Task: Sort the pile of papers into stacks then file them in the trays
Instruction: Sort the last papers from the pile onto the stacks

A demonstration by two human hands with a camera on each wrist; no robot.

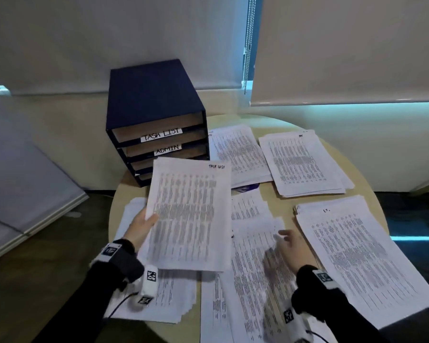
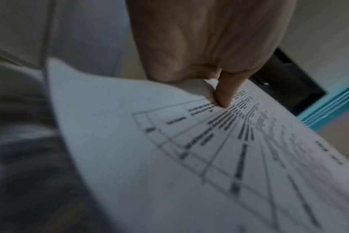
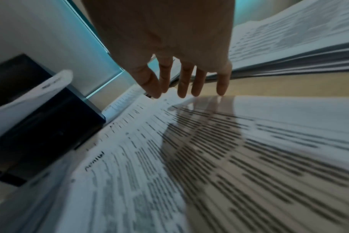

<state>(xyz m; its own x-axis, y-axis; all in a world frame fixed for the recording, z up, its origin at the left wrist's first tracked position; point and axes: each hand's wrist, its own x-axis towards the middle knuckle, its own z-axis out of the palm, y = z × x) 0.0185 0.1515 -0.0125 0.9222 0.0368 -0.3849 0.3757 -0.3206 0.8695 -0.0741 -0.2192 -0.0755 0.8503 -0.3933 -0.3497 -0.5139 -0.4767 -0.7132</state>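
Here the left hand (image 1: 141, 225) lifts a sheet marked "TASK LIST" (image 1: 188, 214) clear of the surface (image 1: 278, 194); its grip grasps the sheet's left edge, thumb on top and fingers beneath, so nearly the whole page spreads away from the hand toward 2 o'clock. In the left wrist view the thumb (image 2: 227, 93) presses down on the printed table just inside that edge. The sheet's top edge overlaps the lower shelves of the blue tray unit (image 1: 154, 95), which stands at 11 o'clock on the round surface; its two upper shelves carry labels reading "TASK LIST" (image 1: 162, 134) and "ADMIN" (image 1: 168, 149).

The right hand (image 1: 292, 246) has its grip released, fingers straight and spread, hovering low over the loose pile (image 1: 253, 280) at 6 o'clock; the right wrist view shows the fingertips (image 3: 182, 91) near the pile's far edge, though contact is unclear.

Stacks ring the pile: one at 12 o'clock (image 1: 238, 154), one at 1 o'clock (image 1: 305, 162), one at 4 o'clock (image 1: 362, 256) overhanging the rim, and one at 8 o'clock (image 1: 159, 300) under the left wrist. Bare surface shows only in narrow strips between stacks and along the rim near 2 o'clock.
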